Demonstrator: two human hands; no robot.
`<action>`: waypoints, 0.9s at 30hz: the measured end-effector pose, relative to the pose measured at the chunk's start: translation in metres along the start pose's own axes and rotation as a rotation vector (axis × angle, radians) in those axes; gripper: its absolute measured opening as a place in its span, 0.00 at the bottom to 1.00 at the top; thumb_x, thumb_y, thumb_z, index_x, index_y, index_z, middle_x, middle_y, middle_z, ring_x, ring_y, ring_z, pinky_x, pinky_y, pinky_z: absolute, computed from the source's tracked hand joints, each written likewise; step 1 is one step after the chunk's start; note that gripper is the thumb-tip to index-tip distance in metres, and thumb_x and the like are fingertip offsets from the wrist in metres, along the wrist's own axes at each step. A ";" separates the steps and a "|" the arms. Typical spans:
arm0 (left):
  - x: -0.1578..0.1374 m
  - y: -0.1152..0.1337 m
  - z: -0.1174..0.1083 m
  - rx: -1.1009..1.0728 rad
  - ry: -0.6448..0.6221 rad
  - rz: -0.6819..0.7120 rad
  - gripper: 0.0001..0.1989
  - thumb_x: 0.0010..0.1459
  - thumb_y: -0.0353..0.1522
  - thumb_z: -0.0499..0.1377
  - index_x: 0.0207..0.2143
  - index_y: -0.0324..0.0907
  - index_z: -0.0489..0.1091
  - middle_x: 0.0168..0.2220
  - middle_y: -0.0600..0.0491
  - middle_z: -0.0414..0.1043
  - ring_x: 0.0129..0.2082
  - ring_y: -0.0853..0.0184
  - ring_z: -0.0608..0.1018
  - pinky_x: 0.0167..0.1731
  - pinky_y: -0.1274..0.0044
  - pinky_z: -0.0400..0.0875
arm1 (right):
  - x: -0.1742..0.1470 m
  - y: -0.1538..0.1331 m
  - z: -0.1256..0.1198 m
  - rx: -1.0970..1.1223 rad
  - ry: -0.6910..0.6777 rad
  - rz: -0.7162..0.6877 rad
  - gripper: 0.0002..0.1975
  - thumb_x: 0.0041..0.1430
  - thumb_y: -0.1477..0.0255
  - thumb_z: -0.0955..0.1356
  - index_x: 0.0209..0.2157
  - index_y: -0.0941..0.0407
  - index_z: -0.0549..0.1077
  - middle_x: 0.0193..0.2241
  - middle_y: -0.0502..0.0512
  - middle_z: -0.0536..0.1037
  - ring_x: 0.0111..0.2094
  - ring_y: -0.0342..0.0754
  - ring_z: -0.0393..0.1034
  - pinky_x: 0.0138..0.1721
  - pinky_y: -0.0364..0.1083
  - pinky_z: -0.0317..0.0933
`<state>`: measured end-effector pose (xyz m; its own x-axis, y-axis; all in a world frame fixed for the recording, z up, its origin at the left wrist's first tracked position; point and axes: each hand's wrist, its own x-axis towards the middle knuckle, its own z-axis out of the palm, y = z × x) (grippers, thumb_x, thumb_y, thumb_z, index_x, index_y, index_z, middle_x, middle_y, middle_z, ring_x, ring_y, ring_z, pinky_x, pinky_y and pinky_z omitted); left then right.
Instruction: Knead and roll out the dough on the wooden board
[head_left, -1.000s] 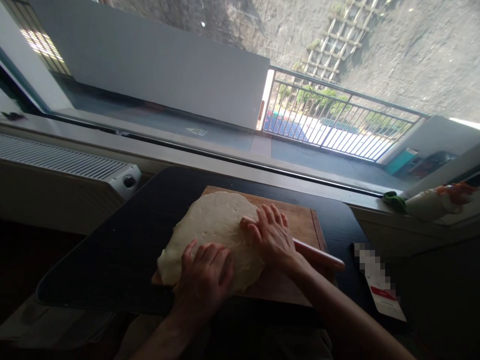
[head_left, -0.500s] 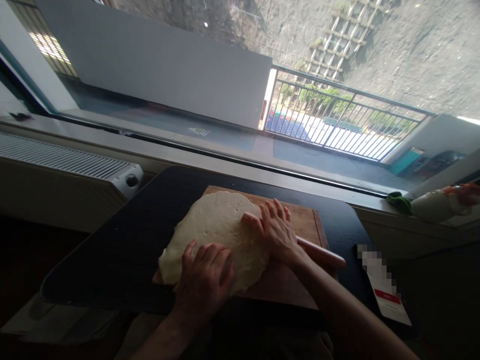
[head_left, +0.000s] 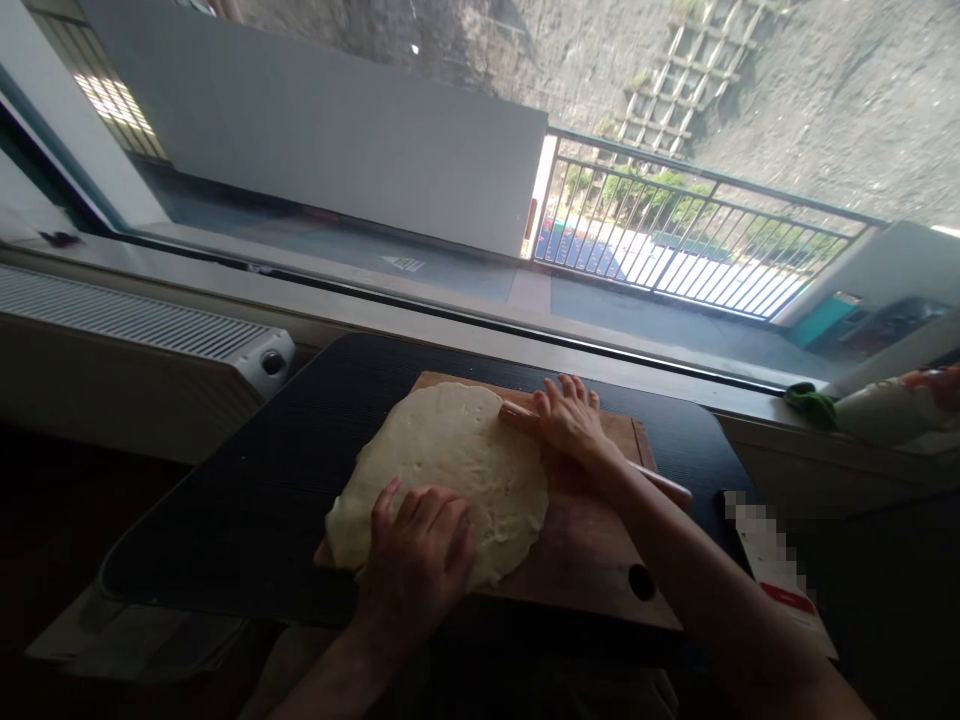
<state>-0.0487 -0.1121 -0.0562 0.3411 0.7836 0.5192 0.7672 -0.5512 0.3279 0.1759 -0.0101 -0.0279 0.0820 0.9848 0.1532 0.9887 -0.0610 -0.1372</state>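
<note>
A wide, thin sheet of pale dough [head_left: 450, 450] lies on a wooden board [head_left: 577, 540], covering the board's left side and hanging past its left edge. My left hand [head_left: 420, 545] rests on the near part of the dough, fingers apart and slightly bent. Under the palm of my right hand [head_left: 574, 420] is a wooden rolling pin [head_left: 519, 417], its left end at the dough's upper right edge. The right fingers stretch out beyond the pin. My right forearm hides part of the pin, whose other end [head_left: 667, 487] shows past it.
The board sits on a black table [head_left: 247, 500] by a window sill [head_left: 480, 325]. A radiator [head_left: 225, 350] stands at the left. On the table's right edge lies a flat item with a red band [head_left: 786, 597]. A green cloth [head_left: 810, 402] is on the sill.
My right hand and the rolling pin have moved away from me and rightward, off most of the dough. A dark round hole in the board now shows. My left hand stays on the dough.
</note>
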 end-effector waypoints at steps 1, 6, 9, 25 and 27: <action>0.000 0.001 -0.001 0.001 -0.001 0.001 0.07 0.58 0.30 0.53 0.37 0.44 0.71 0.37 0.52 0.73 0.40 0.62 0.72 0.57 0.56 0.48 | 0.011 0.005 -0.004 -0.004 0.005 0.036 0.26 0.67 0.59 0.49 0.54 0.56 0.65 0.59 0.62 0.60 0.60 0.57 0.50 0.56 0.58 0.45; 0.001 0.003 -0.003 0.006 0.009 0.012 0.08 0.58 0.29 0.53 0.37 0.44 0.71 0.36 0.52 0.73 0.40 0.62 0.72 0.57 0.57 0.49 | 0.003 0.007 -0.009 -0.031 0.119 -0.003 0.27 0.68 0.60 0.47 0.37 0.55 0.72 0.41 0.59 0.72 0.42 0.51 0.66 0.44 0.49 0.55; 0.001 0.004 -0.004 0.007 0.006 0.008 0.08 0.58 0.29 0.53 0.37 0.44 0.70 0.36 0.53 0.73 0.39 0.63 0.72 0.57 0.57 0.49 | -0.022 -0.001 -0.005 -0.051 0.115 -0.060 0.26 0.68 0.60 0.49 0.37 0.54 0.72 0.38 0.57 0.74 0.39 0.49 0.67 0.40 0.46 0.55; -0.001 0.002 -0.002 -0.012 0.055 0.015 0.07 0.58 0.29 0.53 0.35 0.43 0.71 0.35 0.51 0.72 0.38 0.62 0.72 0.56 0.56 0.49 | 0.021 -0.077 0.004 0.045 0.146 -0.202 0.21 0.66 0.58 0.53 0.49 0.52 0.68 0.50 0.58 0.68 0.55 0.53 0.54 0.56 0.55 0.43; -0.001 0.002 -0.003 -0.025 0.048 0.011 0.07 0.58 0.29 0.53 0.36 0.44 0.70 0.35 0.51 0.72 0.38 0.62 0.72 0.56 0.56 0.49 | 0.034 -0.077 0.004 0.051 0.095 -0.106 0.22 0.66 0.58 0.53 0.52 0.53 0.66 0.53 0.60 0.66 0.57 0.55 0.52 0.57 0.57 0.42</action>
<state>-0.0489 -0.1148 -0.0532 0.3221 0.7634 0.5599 0.7498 -0.5668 0.3414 0.1025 0.0282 -0.0162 -0.0091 0.9653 0.2608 0.9850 0.0537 -0.1641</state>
